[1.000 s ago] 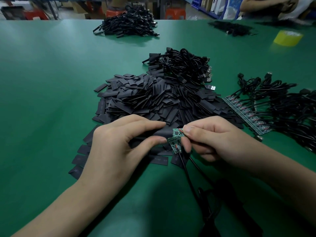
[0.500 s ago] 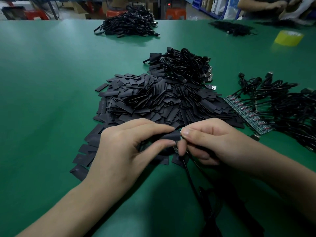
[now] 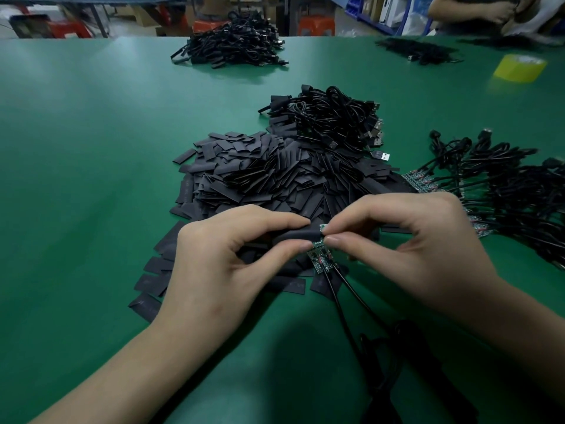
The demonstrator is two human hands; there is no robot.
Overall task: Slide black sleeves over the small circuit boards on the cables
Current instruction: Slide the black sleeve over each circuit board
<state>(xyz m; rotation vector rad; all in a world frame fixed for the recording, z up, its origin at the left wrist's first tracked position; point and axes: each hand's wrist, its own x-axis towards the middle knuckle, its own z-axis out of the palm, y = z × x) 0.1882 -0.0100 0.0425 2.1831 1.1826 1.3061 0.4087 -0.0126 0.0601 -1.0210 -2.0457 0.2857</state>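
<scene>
My left hand [image 3: 220, 255] pinches a black sleeve [image 3: 298, 235] between thumb and forefinger, just in front of the big pile of flat black sleeves [image 3: 275, 179]. My right hand [image 3: 412, 240] pinches the green circuit board [image 3: 322, 232] at the sleeve's right end; most of that board is hidden inside the sleeve. Below the fingertips hang further small green boards [image 3: 319, 261] on black cables [image 3: 351, 307] that run down toward me.
A row of bare boards on cables [image 3: 489, 191] lies to the right. A heap of USB cables [image 3: 333, 120] sits behind the sleeve pile, another cable heap [image 3: 232, 47] at the far edge. A yellow tape roll [image 3: 519, 67] and another person's hands [image 3: 501, 10] are at the far right.
The sleeve has gone over the board that was exposed one second ago. Both hands have shifted slightly, and further boards now show below the fingertips.
</scene>
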